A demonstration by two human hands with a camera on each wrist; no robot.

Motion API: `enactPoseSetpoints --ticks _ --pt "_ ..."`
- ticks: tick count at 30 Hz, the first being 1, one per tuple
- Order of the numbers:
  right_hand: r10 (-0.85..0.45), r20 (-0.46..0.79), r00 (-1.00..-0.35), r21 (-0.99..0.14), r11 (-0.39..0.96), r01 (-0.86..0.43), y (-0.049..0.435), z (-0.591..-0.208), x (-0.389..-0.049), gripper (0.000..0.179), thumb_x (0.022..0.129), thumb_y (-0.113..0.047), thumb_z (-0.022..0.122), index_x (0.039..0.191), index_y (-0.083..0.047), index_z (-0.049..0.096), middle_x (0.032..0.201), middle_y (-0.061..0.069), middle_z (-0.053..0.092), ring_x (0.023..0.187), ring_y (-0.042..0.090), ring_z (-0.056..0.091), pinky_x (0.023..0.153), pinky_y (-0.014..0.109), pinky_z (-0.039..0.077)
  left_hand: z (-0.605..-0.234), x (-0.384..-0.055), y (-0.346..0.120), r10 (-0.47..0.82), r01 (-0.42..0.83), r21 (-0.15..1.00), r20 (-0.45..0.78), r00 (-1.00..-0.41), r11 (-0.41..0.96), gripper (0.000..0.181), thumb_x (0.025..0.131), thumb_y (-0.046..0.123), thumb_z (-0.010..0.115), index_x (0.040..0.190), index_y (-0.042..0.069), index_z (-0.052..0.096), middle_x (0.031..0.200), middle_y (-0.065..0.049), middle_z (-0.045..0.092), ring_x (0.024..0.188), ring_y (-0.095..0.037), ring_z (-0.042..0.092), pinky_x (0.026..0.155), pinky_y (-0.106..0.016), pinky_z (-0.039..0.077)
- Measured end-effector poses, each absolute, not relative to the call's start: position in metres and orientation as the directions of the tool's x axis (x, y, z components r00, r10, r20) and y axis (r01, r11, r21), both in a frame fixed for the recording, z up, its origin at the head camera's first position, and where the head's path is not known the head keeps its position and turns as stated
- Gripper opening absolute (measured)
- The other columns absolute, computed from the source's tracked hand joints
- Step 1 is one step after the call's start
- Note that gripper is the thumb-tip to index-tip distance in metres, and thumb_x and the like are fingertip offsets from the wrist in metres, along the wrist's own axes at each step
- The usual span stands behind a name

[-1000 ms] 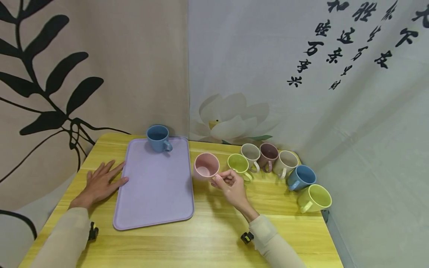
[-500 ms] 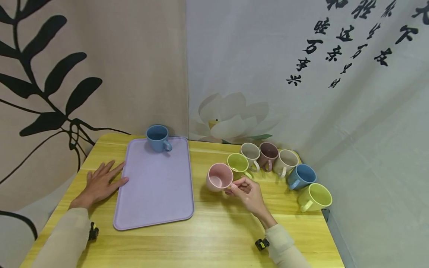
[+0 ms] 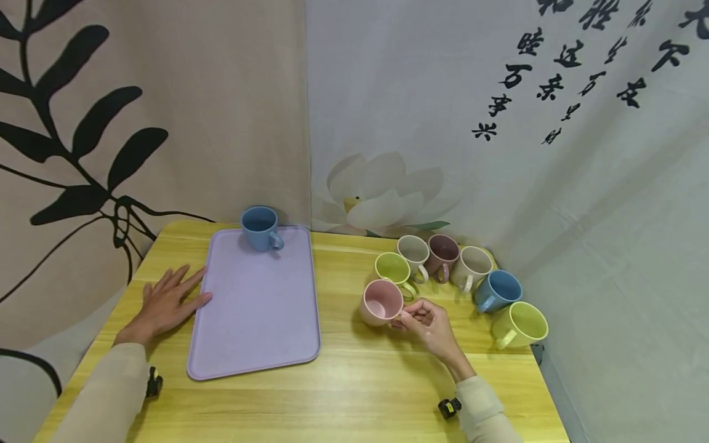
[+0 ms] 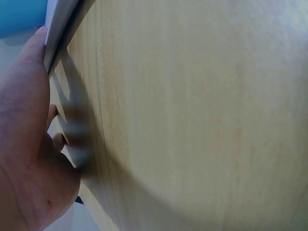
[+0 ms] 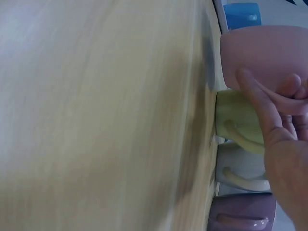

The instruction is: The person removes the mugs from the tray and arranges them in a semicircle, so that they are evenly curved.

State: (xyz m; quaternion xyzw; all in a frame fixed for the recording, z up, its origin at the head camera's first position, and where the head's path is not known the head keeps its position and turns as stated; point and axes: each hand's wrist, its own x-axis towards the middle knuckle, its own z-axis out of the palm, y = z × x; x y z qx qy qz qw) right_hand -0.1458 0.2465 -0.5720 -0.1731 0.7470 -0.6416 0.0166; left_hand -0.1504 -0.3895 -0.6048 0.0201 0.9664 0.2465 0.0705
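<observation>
My right hand (image 3: 429, 329) pinches the handle of a pink mug (image 3: 381, 303), its opening facing up, in front of a green mug (image 3: 392, 268). In the right wrist view the pink mug (image 5: 269, 55) appears raised off the tabletop, with thumb and fingers on its handle. My left hand (image 3: 166, 304) lies spread on the table, its fingertips touching the left edge of a lilac tray (image 3: 257, 320). A blue mug (image 3: 260, 228) stands at the tray's far edge. The left wrist view shows the left hand (image 4: 29, 130) against the tray's side.
Behind and right of the pink mug stand a white mug (image 3: 413, 253), a purple mug (image 3: 443, 255), a cream mug (image 3: 472, 268), another blue mug (image 3: 498, 291) and a larger green mug (image 3: 519, 325). A printed cloth (image 3: 388, 111) hangs behind the wooden table (image 3: 343, 394).
My right hand has carried the pink mug rightward and nearer to me, from beside the tray to in front of the green mug. The left hand stays in place.
</observation>
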Motion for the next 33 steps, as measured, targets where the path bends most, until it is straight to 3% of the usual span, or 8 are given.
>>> enactPoseSetpoints --ticks 7,13,21,29,33 --pt "-0.309 0.19 -0.932 -0.961 0.138 -0.242 0.256 -0.581 -0.15 0.01 0.103 0.008 0.074 0.108 0.015 0.069 0.1 0.027 0.081 0.08 0.009 0.079 0.074 0.024 0.067 -0.603 -0.151 -0.389 0.069 -0.004 0.468 -0.137 -0.988 0.884 0.088 0.112 0.067 0.054 0.181 0.021 0.024 0.185 -0.037 0.01 0.169 -0.07 0.0 0.125 -0.095 -0.004" --pt "-0.327 0.166 -0.93 -0.969 0.12 -0.215 0.26 -0.582 -0.154 0.012 0.103 0.008 0.073 0.109 0.017 0.068 0.101 0.034 0.079 0.074 0.015 0.079 0.069 0.028 0.068 -0.606 -0.152 -0.39 0.066 -0.002 0.468 -0.128 -0.99 0.884 0.088 0.112 0.067 0.054 0.181 0.021 0.024 0.185 -0.037 0.01 0.169 -0.07 0.001 0.124 -0.096 -0.004" --pt "-0.356 0.175 -0.918 -0.96 0.144 -0.239 0.261 -0.575 -0.16 0.01 0.105 0.007 0.071 0.111 0.015 0.07 0.106 0.042 0.075 0.08 0.009 0.079 0.073 0.026 0.068 -0.604 -0.152 -0.389 0.065 -0.003 0.468 -0.129 -0.989 0.884 0.089 0.112 0.068 0.054 0.181 0.021 0.024 0.185 -0.037 0.01 0.169 -0.07 0.0 0.124 -0.096 -0.004" --pt "-0.342 0.114 -0.933 -0.957 0.213 -0.195 0.265 -0.575 -0.164 0.011 0.105 0.003 0.073 0.113 0.01 0.073 0.102 0.018 0.083 0.081 0.012 0.079 0.077 0.03 0.069 -0.605 -0.152 -0.39 0.072 0.017 0.455 -0.105 -0.992 0.89 0.086 0.113 0.064 0.056 0.18 0.02 0.027 0.184 -0.038 0.015 0.168 -0.071 0.005 0.122 -0.097 0.001" --pt "-0.335 0.116 -0.935 -0.953 0.227 -0.199 0.265 -0.574 -0.165 0.01 0.106 0.002 0.073 0.113 0.009 0.074 0.099 0.021 0.082 0.082 0.013 0.079 0.078 0.033 0.07 -0.605 -0.152 -0.39 0.071 0.014 0.459 -0.106 -0.992 0.888 0.086 0.113 0.064 0.056 0.181 0.021 0.026 0.184 -0.037 0.015 0.168 -0.071 0.004 0.122 -0.097 0.0"
